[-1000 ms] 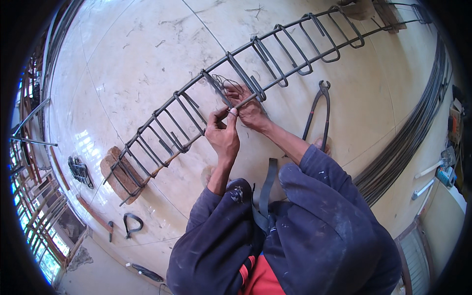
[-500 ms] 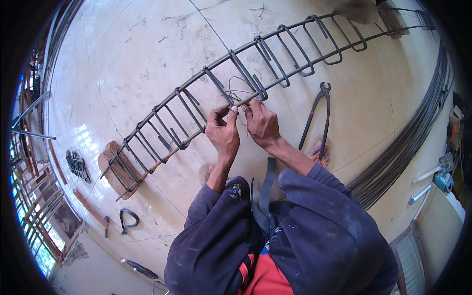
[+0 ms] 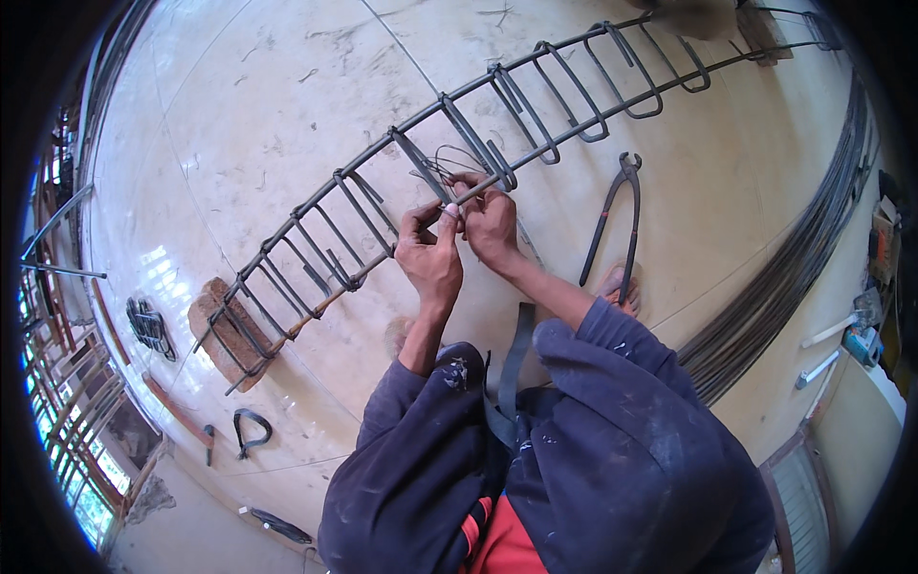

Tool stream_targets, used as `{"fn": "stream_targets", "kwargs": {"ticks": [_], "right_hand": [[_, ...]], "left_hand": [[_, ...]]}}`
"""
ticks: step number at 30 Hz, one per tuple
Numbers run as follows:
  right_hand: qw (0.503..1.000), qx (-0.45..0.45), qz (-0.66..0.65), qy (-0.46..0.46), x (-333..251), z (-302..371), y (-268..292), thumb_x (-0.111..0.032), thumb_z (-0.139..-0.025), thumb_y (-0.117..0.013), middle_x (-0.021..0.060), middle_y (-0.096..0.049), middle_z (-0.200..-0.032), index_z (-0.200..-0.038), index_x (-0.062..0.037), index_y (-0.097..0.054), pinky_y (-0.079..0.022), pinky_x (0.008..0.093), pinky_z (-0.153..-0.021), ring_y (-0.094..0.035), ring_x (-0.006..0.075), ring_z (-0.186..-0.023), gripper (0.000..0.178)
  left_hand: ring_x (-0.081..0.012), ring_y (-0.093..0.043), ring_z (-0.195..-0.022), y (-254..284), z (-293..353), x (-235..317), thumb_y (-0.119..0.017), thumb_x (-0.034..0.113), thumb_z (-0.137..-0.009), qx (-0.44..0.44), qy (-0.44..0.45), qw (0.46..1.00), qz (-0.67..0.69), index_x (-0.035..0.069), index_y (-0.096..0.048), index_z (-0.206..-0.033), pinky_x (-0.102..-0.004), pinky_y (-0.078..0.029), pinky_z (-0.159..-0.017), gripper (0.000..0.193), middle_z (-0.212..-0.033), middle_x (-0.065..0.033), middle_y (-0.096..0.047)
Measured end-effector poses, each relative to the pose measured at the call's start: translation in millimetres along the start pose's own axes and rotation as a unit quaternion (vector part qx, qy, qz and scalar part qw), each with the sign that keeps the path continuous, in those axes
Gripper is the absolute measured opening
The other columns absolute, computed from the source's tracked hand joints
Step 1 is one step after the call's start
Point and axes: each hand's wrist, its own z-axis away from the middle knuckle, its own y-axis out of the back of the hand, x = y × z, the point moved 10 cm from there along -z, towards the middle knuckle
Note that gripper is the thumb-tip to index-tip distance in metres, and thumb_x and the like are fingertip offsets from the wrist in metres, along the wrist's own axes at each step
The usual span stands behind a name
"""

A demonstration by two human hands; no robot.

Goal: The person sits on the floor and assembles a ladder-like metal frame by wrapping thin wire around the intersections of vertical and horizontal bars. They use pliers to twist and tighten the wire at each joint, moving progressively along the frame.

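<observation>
A long cage of steel rebar (image 3: pixel 417 115) with bent stirrups crosses the floor in front of me on a slant, its left end lower in the picture. My left hand (image 3: pixel 430 256) pinches thumb and fingers at the near bar, where the foot of a stirrup (image 3: pixel 419 163) meets it. Just right of it, my right hand (image 3: pixel 491 228) has its fingers reaching under and behind the same bar, closed on thin binding wire (image 3: pixel 459 147). Loose loops of that wire stick up inside the cage. The fingertips at the joint are partly hidden.
A rough brown block (image 3: pixel 244 330) props the cage's left end. Long-handled pincers (image 3: pixel 629 167) lie by my right foot. A bundle of long rods (image 3: pixel 784 287) curves along the right. Small stirrups (image 3: pixel 151 328) and a black loop (image 3: pixel 253 430) lie left. A blurred dark shape (image 3: pixel 698 17) covers the cage's far right.
My right hand has moved left and slightly forward, its fingers now past the near bar beside the wire. The left hand keeps its pinch, and the view has shifted slightly.
</observation>
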Motion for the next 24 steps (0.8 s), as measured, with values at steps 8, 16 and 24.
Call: {"fn": "stream_targets", "kwargs": {"ticks": [8, 16, 24], "right_hand": [[0.986, -0.116, -0.119, 0.018, 1, -12, -18, -0.008, -0.088, -0.063, 0.0039, -0.065, -0.098, -0.124, -0.0009, -0.057, -0.046, 0.0223, -0.053, -0.059, 0.0071, -0.076, 0.037], [0.984, -0.177, -0.01, -0.013, 23, -25, -26, -0.007, -0.086, -0.063, 0.0029, -0.063, -0.084, -0.118, -0.0013, -0.061, -0.046, 0.0236, -0.062, -0.055, 0.0075, -0.072, 0.033], [0.989, -0.098, 0.097, -0.045, -1, -11, -12, -0.018, -0.087, -0.065, 0.0111, -0.067, -0.087, -0.106, -0.0009, -0.065, -0.051, 0.0299, -0.067, -0.065, 0.0153, -0.079, 0.026]], "left_hand": [[-0.0034, -0.042, -0.054, 1, -1, 4, -0.072, 0.017, -0.086, 0.003, -0.016, 1.0, -0.02, -0.003, -0.067, -0.102, -0.0207, -0.033, -0.049, 0.026, -0.072, -0.0019, -0.063], [-0.0032, -0.04, -0.054, -1, -1, 0, -0.073, 0.018, -0.086, 0.006, -0.023, 1.0, -0.002, -0.002, -0.067, -0.1, -0.0204, -0.032, -0.049, 0.025, -0.068, 0.0, -0.059], [-0.0033, -0.039, -0.053, 2, -1, -2, -0.072, 0.02, -0.086, 0.01, -0.02, 1.0, -0.007, -0.002, -0.067, -0.1, -0.021, -0.031, -0.048, 0.027, -0.066, 0.0003, -0.057]]}}
